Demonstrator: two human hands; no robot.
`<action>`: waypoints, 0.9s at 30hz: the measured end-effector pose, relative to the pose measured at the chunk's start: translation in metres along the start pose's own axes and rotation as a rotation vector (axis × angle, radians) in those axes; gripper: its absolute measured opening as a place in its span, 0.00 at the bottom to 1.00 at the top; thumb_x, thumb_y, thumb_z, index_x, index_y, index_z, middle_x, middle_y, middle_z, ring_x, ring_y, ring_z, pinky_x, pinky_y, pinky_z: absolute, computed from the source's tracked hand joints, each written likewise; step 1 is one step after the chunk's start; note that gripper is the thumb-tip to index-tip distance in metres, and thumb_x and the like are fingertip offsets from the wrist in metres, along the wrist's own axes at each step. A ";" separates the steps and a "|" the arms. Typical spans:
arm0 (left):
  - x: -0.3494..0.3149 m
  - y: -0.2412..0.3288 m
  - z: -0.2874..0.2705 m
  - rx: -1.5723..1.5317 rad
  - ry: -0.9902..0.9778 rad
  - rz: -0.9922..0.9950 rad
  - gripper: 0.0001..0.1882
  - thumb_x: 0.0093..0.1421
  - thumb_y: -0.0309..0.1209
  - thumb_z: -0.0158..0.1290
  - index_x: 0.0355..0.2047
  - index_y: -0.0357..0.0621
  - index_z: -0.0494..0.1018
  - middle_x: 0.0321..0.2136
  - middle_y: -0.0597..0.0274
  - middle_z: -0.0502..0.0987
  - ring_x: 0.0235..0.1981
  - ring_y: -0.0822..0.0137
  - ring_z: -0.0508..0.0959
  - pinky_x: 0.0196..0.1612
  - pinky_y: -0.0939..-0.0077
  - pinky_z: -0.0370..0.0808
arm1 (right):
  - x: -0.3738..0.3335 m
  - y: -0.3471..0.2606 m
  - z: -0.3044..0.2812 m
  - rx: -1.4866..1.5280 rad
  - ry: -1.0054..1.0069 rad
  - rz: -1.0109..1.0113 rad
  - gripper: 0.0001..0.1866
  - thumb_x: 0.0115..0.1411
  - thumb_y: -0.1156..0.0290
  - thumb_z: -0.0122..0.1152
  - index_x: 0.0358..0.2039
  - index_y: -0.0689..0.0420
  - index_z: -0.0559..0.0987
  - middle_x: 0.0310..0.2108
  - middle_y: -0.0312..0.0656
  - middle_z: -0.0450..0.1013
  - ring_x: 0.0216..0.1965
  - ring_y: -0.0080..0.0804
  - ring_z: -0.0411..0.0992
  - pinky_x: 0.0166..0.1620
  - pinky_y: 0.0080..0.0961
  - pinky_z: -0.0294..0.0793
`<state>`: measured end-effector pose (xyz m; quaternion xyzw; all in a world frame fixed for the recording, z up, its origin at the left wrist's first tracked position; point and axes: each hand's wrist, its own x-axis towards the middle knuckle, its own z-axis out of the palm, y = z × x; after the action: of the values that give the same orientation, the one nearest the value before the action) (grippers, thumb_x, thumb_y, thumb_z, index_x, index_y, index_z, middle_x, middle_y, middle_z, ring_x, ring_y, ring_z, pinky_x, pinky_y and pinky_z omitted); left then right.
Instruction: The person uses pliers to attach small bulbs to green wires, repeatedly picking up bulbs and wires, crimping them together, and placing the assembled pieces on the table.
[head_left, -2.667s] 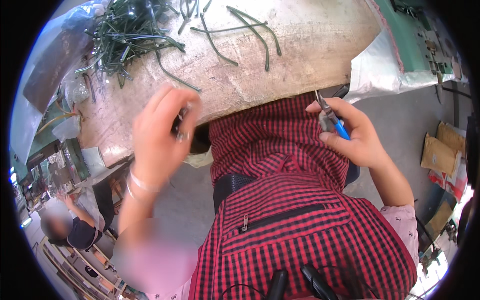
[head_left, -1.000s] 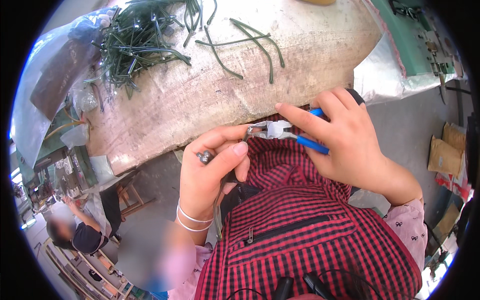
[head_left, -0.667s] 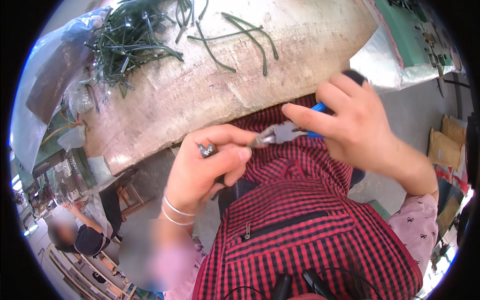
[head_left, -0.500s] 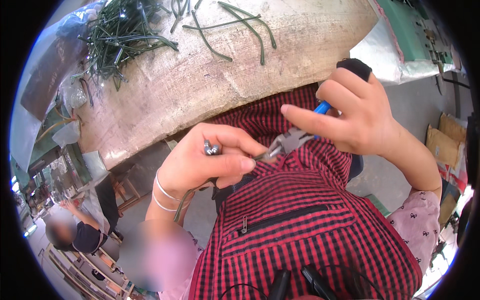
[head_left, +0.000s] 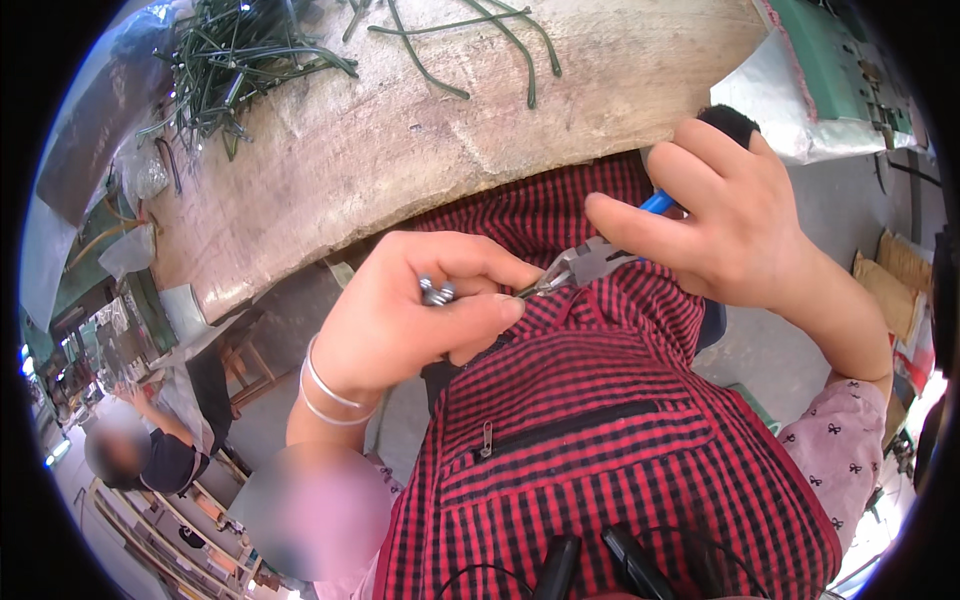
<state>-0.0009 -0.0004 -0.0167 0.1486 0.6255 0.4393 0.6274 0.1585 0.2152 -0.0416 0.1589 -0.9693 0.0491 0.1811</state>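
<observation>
Both hands are raised just off the table's near edge, apart from each other but bridged by a tool; the left hand [head_left: 415, 315] pinches, between thumb and forefinger, a thin dark green strip [head_left: 526, 293], whose short end shows past the fingertips; small rounded shiny metal pieces [head_left: 436, 292] sit in the curl of that same hand; the right hand [head_left: 725, 225] is wrapped round a pair of pliers with a grey steel head and blue handles [head_left: 597, 262], forefinger stretched out toward the left; the nose of the pliers meets the strip's end at the left fingertips, though whether the jaws are clamped on it I cannot tell; a pale narrow bangle [head_left: 325, 392] circles the left wrist.

Below and behind the hands spreads a red-and-black checked apron [head_left: 590, 430] with a dark zipped pocket; beyond them lies a worn, pale brown table [head_left: 560, 130] with a chipped near edge; on it, toward the far left, is a tangled heap of glossy dark green strips [head_left: 245, 75], with a few loose curved green strips [head_left: 430, 78] lying to its right, some crossing; a crumpled silvery sheet [head_left: 775, 115] covers the right corner; farther off, a co-worker in a dark top [head_left: 175, 460] is at the lower left, and brown packages [head_left: 885, 290] stand on the right.
</observation>
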 end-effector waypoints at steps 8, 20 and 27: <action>0.002 -0.017 -0.008 -0.131 -0.092 0.070 0.12 0.54 0.23 0.60 0.39 0.28 0.79 0.16 0.64 0.74 0.12 0.80 0.65 0.16 0.84 0.56 | -0.013 -0.013 0.021 0.047 0.056 0.165 0.25 0.41 0.69 0.61 0.43 0.35 0.80 0.24 0.30 0.58 0.27 0.28 0.65 0.20 0.25 0.57; 0.047 0.008 -0.010 0.502 0.226 0.734 0.06 0.62 0.26 0.53 0.40 0.41 0.72 0.31 0.59 0.76 0.28 0.64 0.79 0.30 0.71 0.75 | -0.061 -0.037 0.032 1.489 0.132 0.942 0.29 0.44 0.76 0.63 0.51 0.58 0.75 0.34 0.34 0.69 0.36 0.25 0.69 0.39 0.24 0.69; 0.155 0.049 -0.044 1.550 0.837 0.922 0.09 0.53 0.33 0.61 0.34 0.47 0.78 0.32 0.60 0.75 0.34 0.54 0.80 0.36 0.61 0.77 | -0.052 -0.070 0.054 2.516 -0.094 1.082 0.37 0.59 0.67 0.60 0.66 0.62 0.57 0.44 0.45 0.72 0.49 0.36 0.73 0.57 0.34 0.69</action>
<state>-0.0854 0.1258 -0.0897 0.5792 0.7918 0.1270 -0.1467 0.2096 0.1560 -0.1083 -0.1786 -0.2164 0.9467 -0.1583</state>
